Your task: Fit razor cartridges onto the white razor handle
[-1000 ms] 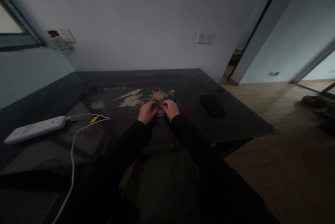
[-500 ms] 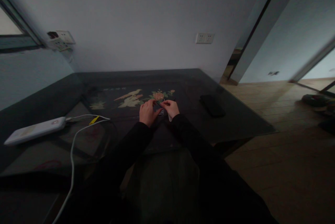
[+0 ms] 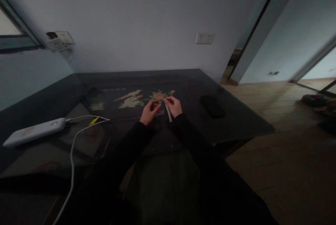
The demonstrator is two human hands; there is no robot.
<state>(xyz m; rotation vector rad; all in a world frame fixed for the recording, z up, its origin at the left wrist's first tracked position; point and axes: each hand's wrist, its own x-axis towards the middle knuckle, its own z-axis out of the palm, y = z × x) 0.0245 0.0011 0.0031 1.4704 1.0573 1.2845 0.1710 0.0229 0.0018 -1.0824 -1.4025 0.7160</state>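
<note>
My left hand (image 3: 149, 112) is closed in a pinch above the middle of the dark table (image 3: 131, 135). Close on its right is my right hand (image 3: 174, 106), thumb and fingers pinched together. The fingertips of both almost meet around something small and thin, too tiny and dim to name. A slim white strip with a hole at its near end (image 3: 168, 113) shows beside my right hand; whether it is held or lies on the table I cannot tell. Under my left fingers lies a small shiny, clear-looking piece (image 3: 160, 113).
A dark flat object like a phone (image 3: 212, 106) lies to the right. On the left is a white power strip (image 3: 35, 132), its white cable (image 3: 72, 158) running over the near edge with a yellow tag (image 3: 93, 121). Behind the table is a wall with sockets (image 3: 205, 38).
My hands have shifted slightly apart and turned, the right fingers rising a little. More of the white strip and the shiny piece now shows between them.
</note>
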